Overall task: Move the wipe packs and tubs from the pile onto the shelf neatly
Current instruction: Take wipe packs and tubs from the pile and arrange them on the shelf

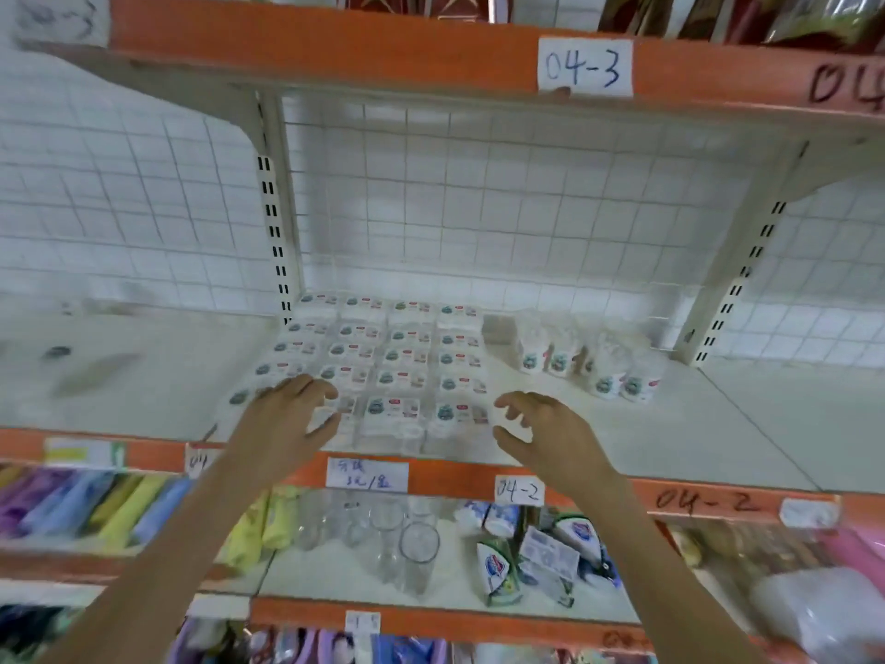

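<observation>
Several white wipe packs (404, 357) lie flat in neat rows on the white shelf (670, 424). A cluster of small upright tubs (594, 364) stands to their right. My left hand (292, 414) rests with spread fingers on the front-left packs. My right hand (541, 431) hovers just right of the front row, fingers loosely curled and holding nothing.
Above is an orange shelf edge with a label 04-3 (585, 67). A wire grid back panel (479, 198) closes the rear. Below, clear glasses (407, 543), wipe bags (498, 567) and coloured packs (96, 505) sit on the lower shelf. A clear plastic bag (823, 615) lies bottom right.
</observation>
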The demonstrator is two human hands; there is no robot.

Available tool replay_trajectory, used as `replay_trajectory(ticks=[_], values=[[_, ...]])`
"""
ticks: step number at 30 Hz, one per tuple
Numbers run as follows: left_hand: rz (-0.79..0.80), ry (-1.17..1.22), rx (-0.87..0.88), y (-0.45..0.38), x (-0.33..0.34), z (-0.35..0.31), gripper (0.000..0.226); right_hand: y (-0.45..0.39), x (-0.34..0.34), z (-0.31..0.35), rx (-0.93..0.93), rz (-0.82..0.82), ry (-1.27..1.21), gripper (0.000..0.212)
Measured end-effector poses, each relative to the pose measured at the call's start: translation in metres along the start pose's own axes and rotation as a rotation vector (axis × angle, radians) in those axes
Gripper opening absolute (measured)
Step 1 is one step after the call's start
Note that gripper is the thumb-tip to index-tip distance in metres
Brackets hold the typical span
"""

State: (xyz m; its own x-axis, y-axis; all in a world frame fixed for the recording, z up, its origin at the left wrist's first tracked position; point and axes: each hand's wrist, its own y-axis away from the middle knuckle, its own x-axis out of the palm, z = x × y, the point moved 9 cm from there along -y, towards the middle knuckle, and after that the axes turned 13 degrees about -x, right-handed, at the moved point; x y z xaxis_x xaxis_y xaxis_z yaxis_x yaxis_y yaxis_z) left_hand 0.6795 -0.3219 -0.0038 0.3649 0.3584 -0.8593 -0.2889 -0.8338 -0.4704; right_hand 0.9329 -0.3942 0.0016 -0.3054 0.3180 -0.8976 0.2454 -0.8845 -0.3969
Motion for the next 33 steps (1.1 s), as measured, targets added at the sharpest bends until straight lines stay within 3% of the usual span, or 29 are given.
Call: replay_trajectory(ticks=[7,14,24,33], values=[[0.111,-0.124,-0.176,0.117,-0.001,0.027,0.027,0.047,0.032,0.051,-0.165,0.087,-0.043,0.037],[0.175,-0.194,-0.510,0.227,-0.045,0.099,0.037,0.040,0.101,0.158,-0.405,0.256,-0.145,0.041],[0.020,-0.302,-0.807,0.331,-0.163,0.214,0.039,-0.016,0.156,0.367,-0.726,0.296,-0.313,0.047],[-0.017,-0.288,-0.899,0.361,-0.225,0.357,0.038,-0.090,0.210,0.515,-0.747,0.304,-0.366,0.048]])
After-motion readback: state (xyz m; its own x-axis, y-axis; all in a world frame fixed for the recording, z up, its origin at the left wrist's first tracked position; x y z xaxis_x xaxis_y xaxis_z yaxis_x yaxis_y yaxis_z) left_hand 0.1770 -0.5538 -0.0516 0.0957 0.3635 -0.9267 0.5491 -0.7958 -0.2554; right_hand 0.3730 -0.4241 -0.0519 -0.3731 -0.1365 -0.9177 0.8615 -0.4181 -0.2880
